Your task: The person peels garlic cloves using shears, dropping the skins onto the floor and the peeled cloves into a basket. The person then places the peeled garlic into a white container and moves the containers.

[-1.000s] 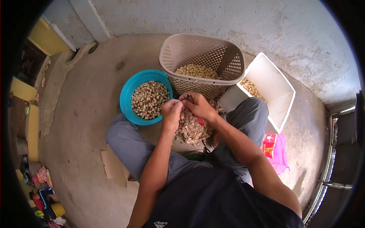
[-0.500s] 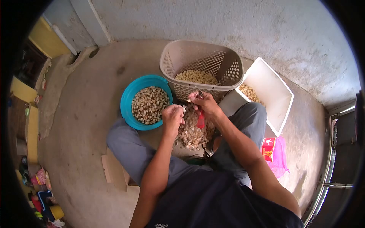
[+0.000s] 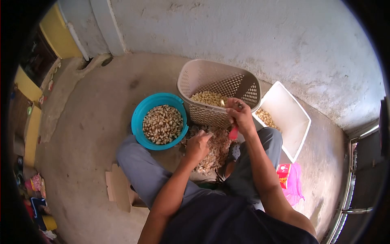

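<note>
My right hand point(image 3: 239, 116) is over the near rim of the tan plastic basket point(image 3: 219, 112), closed around a red-handled knife point(image 3: 233, 132) whose blade is mostly hidden. A pale peeled garlic clove point(image 3: 222, 103) shows at its fingertips, above the peeled garlic point(image 3: 206, 98) inside the basket. Lower and to the left, my left hand point(image 3: 198, 147) hangs over a heap of garlic skins point(image 3: 213, 152). Its fingers are curled together; whatever they hold is too small to make out. Unpeeled garlic cloves point(image 3: 162, 124) fill the bottom of a turquoise basin point(image 3: 138, 122) left of the basket.
A white box point(image 3: 289, 118) with more peeled cloves point(image 3: 267, 118) stands right of the basket, by the wall point(image 3: 284, 40). A pink bag point(image 3: 294, 187) and a red packet point(image 3: 284, 174) lie beside my right leg. Flattened cardboard point(image 3: 118, 187) lies by my left leg.
My right hand has moved up and right to the basket rim with the knife and a clove. My left hand has drawn apart from it, over the skins. The view has tilted slightly.
</note>
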A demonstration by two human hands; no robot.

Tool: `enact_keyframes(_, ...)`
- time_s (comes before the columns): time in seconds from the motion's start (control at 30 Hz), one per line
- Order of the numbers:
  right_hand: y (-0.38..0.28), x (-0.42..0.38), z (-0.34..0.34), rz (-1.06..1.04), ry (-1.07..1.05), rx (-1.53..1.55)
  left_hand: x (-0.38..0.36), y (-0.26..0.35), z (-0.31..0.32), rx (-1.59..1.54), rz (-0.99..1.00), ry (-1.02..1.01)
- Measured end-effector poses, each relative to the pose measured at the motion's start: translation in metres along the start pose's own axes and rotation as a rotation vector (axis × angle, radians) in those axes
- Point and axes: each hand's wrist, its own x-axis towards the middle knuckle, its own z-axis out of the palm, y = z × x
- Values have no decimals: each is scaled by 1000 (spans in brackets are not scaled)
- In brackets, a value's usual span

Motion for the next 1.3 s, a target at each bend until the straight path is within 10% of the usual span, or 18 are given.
enact_keyframes(0.1, 10, 2, -10, -27, 104, -345, 6, -3, 2, 51, -53, -107)
enact_keyframes(0.27, 37, -15, 5, 218, -157, -73, 6, -4, 5, 19, -41, -69)
enact_keyframes(0.37, 46, -18, 27, 370, -145, 252, 6, -14, 27, -539, -57, 65)
enact_keyframes(0.47, 39, -23, 41, 365, -93, 476, 12, 15, -6, -1144, -460, -248)
enact_keyframes(0.57, 30, -31, 54, 316, -81, 548, 9, -23, 41, -1047, -512, -425)
enact_keyframes(0.8, 6, -57, 57, -200, -334, -498, 3, 12, 18, -1338, -550, -373)
enact_keyframes(0.87, -9, -62, 52, -122, -296, -373, 3, 10, 19, -1404, -500, -376)
enact_keyframes(1.03, -91, -36, 21, -105, 36, -197, -5, 13, 1, -770, -267, -191)
enact_keyframes(1.3, -19, 3, -185, 18, 424, -78, -5, 10, -23, 47, -90, -256)
